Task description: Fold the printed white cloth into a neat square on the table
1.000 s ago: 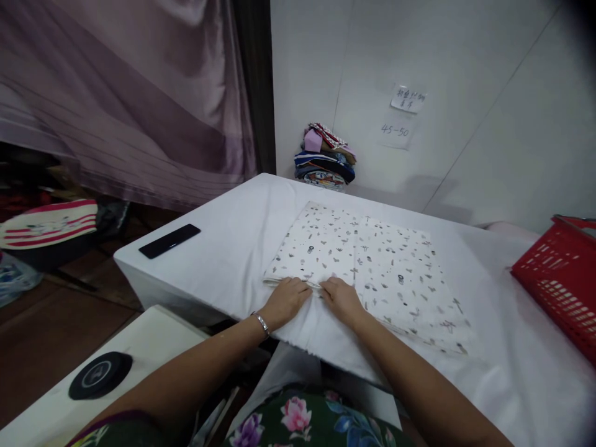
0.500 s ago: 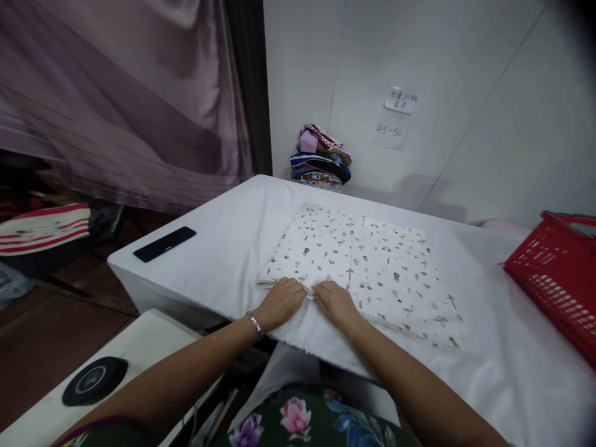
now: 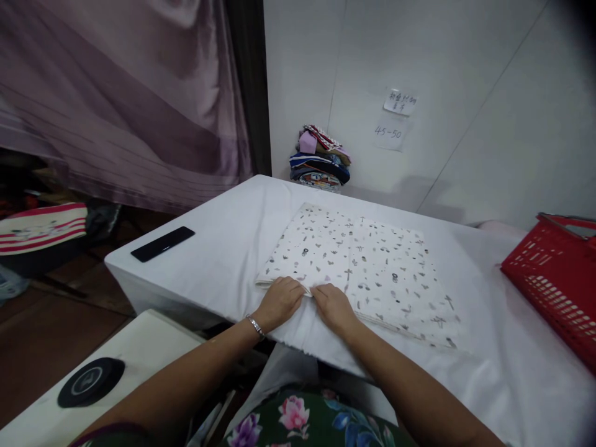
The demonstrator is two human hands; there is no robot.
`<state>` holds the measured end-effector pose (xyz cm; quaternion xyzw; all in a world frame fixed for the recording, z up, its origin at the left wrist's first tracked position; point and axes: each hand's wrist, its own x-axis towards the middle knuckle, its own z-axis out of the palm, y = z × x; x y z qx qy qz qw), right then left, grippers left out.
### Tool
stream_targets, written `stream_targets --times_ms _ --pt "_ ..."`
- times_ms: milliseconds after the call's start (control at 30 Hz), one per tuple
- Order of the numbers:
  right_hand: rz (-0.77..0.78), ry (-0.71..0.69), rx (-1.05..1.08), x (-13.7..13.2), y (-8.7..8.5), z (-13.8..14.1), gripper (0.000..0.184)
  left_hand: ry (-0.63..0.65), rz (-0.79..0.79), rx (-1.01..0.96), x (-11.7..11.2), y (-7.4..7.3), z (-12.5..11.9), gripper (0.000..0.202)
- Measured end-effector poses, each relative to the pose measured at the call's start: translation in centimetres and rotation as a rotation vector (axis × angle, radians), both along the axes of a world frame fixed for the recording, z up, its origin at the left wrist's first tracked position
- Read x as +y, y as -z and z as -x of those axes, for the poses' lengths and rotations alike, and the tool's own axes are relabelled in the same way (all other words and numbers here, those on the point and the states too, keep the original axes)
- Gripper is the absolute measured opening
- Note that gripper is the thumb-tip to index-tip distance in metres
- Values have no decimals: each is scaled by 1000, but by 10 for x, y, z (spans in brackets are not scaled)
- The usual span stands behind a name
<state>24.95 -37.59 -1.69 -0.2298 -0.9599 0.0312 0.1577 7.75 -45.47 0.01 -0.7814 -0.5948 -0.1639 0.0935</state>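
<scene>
A white cloth (image 3: 372, 254) printed with small grey and dark motifs lies flat and folded in layers on the table. At its near edge, left of the middle, my left hand (image 3: 281, 302) pinches the layers, with a bracelet on the wrist. Close beside it, almost touching, my right hand (image 3: 333, 308) grips the same edge. A small bit of the edge shows raised between the two hands. The fingertips of both are mostly hidden under or behind the cloth's edge.
The table (image 3: 223, 248) has a white cover. A black phone (image 3: 162, 243) lies at its left, and a red plastic basket (image 3: 554, 279) stands at the right. Folded textiles (image 3: 320, 158) are stacked by the wall. A round black object (image 3: 91, 382) sits on a lower white surface.
Both hands keep their hold on the cloth's near edge, nearly unmoved. The whole view has shifted very slightly.
</scene>
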Motion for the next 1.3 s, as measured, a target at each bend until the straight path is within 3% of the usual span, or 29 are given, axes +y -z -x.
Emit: stream_targets --times_ms 133,433,667,733,933,1067,1300 --pt "29 18 7 2 -3 2 29 -55 20 35 -4 1 7 15" --pt "39 19 -21 2 -4 1 34 -338 -5 22 -23 -2 37 16" --pt "23 9 -2 3 0 0 38 -411 -44 38 -29 -3 48 16" --pt "14 5 5 3 2 0 38 -379 -52 31 -30 -4 51 14" --pt "-5 8 25 1 4 0 36 -96 -158 -75 -37 -4 76 18" --pt "-26 1 4 0 5 1 36 -83 -124 -114 -43 -1 87 17" --pt "-65 -13 -17 -2 3 2 30 -80 -47 -128 -41 9 84 18"
